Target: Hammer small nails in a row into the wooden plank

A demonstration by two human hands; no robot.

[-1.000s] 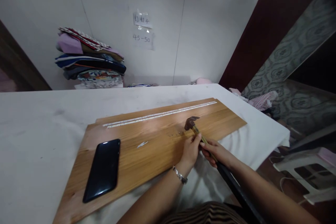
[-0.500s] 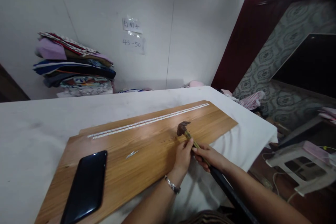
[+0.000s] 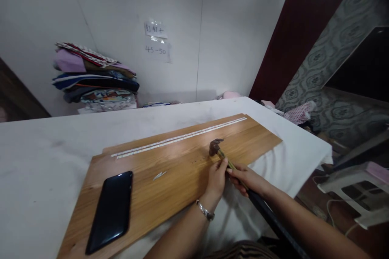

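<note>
Head view: hammer (image 3: pixel 261 207), rusty head over glossy wood-grain board (image 3: pixel 170 194), handle crossing near edge. Right hand (image 3: pixel 248 180) wrapped round handle; left hand (image 3: pixel 216 180) against neck, fingertip grip unclear. Silvery pins (image 3: pixel 159 175), black phone (image 3: pixel 110 212) toward left end. White draped table (image 3: pixel 30 178); pale wall (image 3: pixel 176 0).

The hammer (image 3: pixel 259 205) I grip has a rough-looking brown metal head (image 3: pixel 214 148) and a matt black lower handle (image 3: pixel 270 218). The board (image 3: pixel 179 166) is smooth grained wood with a soft sheen; the thin nails (image 3: pixel 159 175) on it look like bright metal, and the phone (image 3: pixel 111 210) is glossy black. My bracelet (image 3: pixel 204 210) gleams like polished metal, while the table cover (image 3: pixel 45 162) looks like matt white cloth
</note>
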